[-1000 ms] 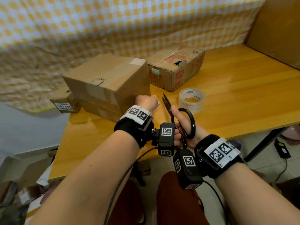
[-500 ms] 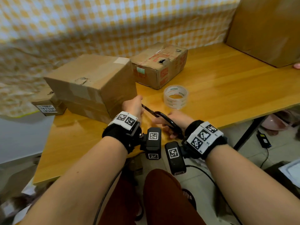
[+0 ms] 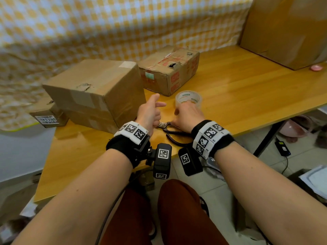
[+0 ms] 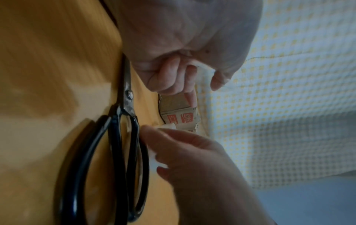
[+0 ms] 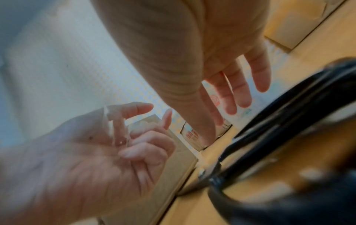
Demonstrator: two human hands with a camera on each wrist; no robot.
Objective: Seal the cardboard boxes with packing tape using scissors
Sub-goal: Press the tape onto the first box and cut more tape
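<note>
Black-handled scissors (image 3: 177, 132) (image 4: 123, 121) lie closed on the wooden table (image 3: 247, 96) between my hands, and neither hand holds them. My left hand (image 3: 159, 100) hovers beside the large cardboard box (image 3: 95, 89), lower fingers curled, and seems to pinch a strip of clear tape (image 5: 108, 121) (image 4: 201, 67). My right hand (image 3: 185, 112) is open with straight fingers, just above the scissors and close to the clear tape roll (image 3: 179, 101). A second, worn box with red print (image 3: 169, 69) sits behind the roll.
A small labelled box (image 3: 47, 117) is wedged under the large box at the left. A tall cardboard box (image 3: 286, 29) stands at the back right. A checked cloth hangs behind the table. Cables and a pink basin lie on the floor to the right.
My right hand has laid the scissors on the table, let go of them and opened toward the tape roll. My left hand has lifted away with the tape strip.
</note>
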